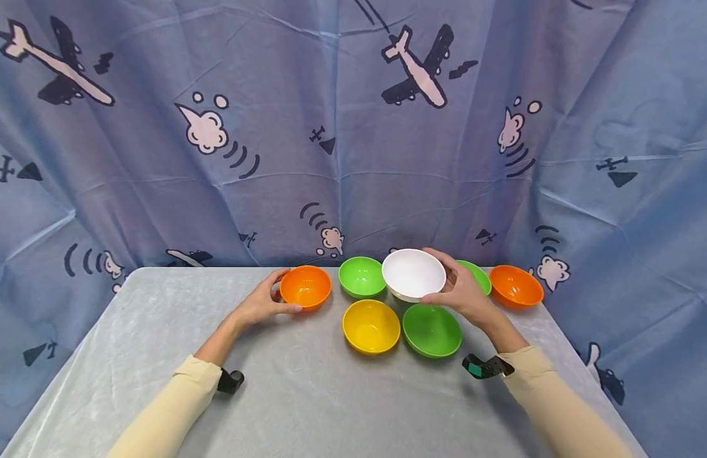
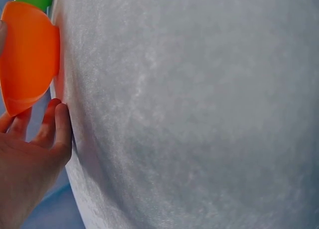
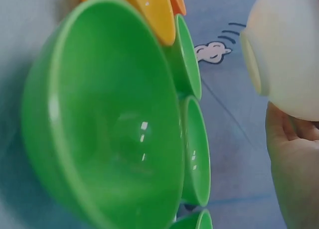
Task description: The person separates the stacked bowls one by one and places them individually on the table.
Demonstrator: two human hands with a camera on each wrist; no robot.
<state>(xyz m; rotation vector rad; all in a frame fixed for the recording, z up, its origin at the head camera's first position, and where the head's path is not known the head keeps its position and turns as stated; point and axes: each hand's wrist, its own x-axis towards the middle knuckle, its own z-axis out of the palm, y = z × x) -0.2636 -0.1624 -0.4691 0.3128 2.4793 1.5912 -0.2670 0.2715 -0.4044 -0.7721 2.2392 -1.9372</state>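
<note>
My left hand (image 1: pixel 263 301) holds an orange bowl (image 1: pixel 306 288) by its left side, thumb in front and fingers behind. In the left wrist view that orange bowl (image 2: pixel 30 54) has its base close to the table top. My right hand (image 1: pixel 463 292) grips a white bowl (image 1: pixel 413 275) at its right side, raised above the other bowls. From the right wrist view, the white bowl (image 3: pixel 291 54) is seen from outside, with its base ring showing. Just below the right hand stands a darker green bowl (image 1: pixel 432 332), a yellow bowl (image 1: pixel 371 327) beside it.
A light green bowl (image 1: pixel 362 278) stands between the orange and white bowls. Another light green bowl (image 1: pixel 477 277) is partly behind the right hand, near a second orange bowl (image 1: pixel 516 287) at the right. The grey-covered table (image 1: pixel 308 394) ends at a patterned blue curtain (image 1: pixel 296 127).
</note>
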